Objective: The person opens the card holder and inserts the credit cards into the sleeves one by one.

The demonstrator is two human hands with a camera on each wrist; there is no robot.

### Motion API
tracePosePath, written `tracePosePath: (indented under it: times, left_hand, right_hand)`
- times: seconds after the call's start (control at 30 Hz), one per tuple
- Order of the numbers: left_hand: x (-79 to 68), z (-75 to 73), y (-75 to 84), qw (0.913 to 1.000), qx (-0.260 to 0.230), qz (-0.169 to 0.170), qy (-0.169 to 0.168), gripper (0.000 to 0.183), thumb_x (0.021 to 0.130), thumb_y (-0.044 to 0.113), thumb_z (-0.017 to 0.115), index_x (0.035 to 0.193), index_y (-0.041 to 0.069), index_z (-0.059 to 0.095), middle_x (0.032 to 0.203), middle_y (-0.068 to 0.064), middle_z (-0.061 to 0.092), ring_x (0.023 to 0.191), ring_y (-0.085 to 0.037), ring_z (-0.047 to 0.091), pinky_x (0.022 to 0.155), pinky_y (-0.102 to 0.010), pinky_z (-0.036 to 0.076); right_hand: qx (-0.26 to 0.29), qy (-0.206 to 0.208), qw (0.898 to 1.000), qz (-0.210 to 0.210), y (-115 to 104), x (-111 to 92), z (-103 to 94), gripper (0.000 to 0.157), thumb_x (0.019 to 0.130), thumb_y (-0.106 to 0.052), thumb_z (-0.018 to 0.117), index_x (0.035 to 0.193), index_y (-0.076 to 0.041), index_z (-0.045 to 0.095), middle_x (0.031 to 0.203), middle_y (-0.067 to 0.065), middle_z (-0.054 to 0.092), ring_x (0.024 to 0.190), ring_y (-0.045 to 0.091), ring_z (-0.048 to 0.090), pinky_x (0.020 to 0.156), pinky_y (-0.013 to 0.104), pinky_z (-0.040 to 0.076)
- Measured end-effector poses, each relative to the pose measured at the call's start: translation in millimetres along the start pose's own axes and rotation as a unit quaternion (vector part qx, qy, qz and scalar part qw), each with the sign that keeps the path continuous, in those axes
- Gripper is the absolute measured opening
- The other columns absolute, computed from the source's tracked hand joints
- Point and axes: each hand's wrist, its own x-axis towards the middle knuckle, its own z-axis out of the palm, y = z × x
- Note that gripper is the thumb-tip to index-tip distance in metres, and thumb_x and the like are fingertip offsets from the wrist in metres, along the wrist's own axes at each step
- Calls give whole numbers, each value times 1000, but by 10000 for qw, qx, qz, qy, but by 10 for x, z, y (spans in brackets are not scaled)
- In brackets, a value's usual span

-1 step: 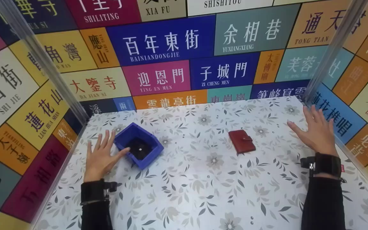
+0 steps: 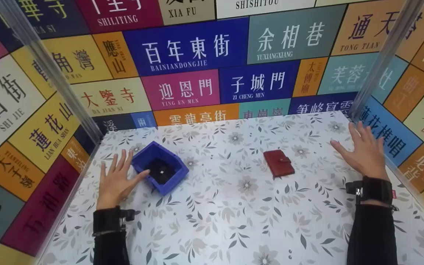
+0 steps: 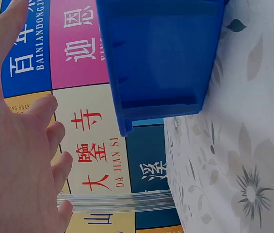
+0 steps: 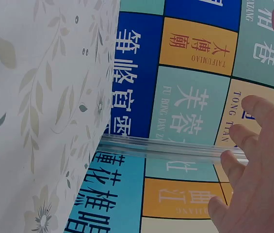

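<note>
Left hand (image 2: 114, 180): fingers extended and fanned, thumb held well out to the side, nothing gripped. From overhead the thumb tip crosses the near edge of the blue bin (image 2: 178, 178); the left wrist view shows a gap between hand and bin, so no contact is noted.

Right hand (image 2: 366, 152): fingers likewise spread, thumb wide of them, nothing held. It hovers over the far right part of the surface (image 2: 212, 224), well apart from the red wallet (image 2: 279, 162).

Each wrist carries a black strap (image 2: 375, 189) with a small device, above a black sleeve (image 2: 372, 235).

The bin sits on the left of the surface, set askew; its inside shows a dark patch with a small white spot, nature not determinable. The wallet lies flat right of centre, strap side toward the right hand. Sign-patterned walls (image 2: 186, 46) enclose the leaf-printed surface.
</note>
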Motion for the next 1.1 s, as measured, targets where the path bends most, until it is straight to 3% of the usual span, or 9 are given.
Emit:
tracePosePath:
  times: [0.2,0.3,0.5,0.63,0.8,0.93,1.1]
  left_hand:
    - [16,75,60,9999,-81,104,86,102,94,78,46,168,22,4,174,-11,5,160,-40,4,126,-63,-9]
    - [25,115,96,9998,-78,158,41,102,94,77,47,168,20,7,175,-10,6,161,-38,5,127,-63,-7]
    - [85,171,250,9992,2,373,110,101,93,78,48,168,22,9,175,-7,7,162,-34,5,128,-61,-5]
    - [112,222,432,9978,-40,623,215,101,92,79,50,168,24,11,175,-5,10,162,-31,8,129,-58,-2]
    - [118,304,708,9943,12,992,378,101,90,77,54,167,24,15,174,-3,16,161,-30,15,130,-56,5]
    - [160,403,973,9907,80,1312,347,101,90,78,53,167,26,14,174,1,17,161,-27,17,131,-54,11]
    - [236,596,1317,9818,13,1893,125,102,90,78,53,167,23,16,173,-1,19,160,-26,19,130,-51,16]
  right_hand:
    - [144,-165,9998,-40,-15,15,-9,98,100,-71,43,167,-13,1,171,26,-8,156,50,-11,119,73,-14]
    - [230,-289,9993,-14,-43,9,58,99,100,-70,44,166,-11,0,170,28,-5,155,53,-6,119,76,-6]
    - [482,-871,9950,27,-364,109,336,104,97,-74,46,167,-11,1,171,26,-1,155,55,3,117,78,8]
    - [512,-1300,9897,-315,-644,154,595,98,99,-69,48,167,-11,9,171,28,8,154,55,10,120,75,12]
    - [329,-1622,9825,-859,-854,142,904,80,104,-48,56,163,-5,25,166,32,22,151,57,19,120,73,19]
    - [326,-1627,9813,-977,-924,123,1039,67,103,-35,61,157,-1,39,158,35,36,146,56,32,119,70,26]
    - [471,-1409,9831,-1069,-1008,110,1119,58,101,-28,66,148,3,52,137,34,55,127,51,52,111,65,41]
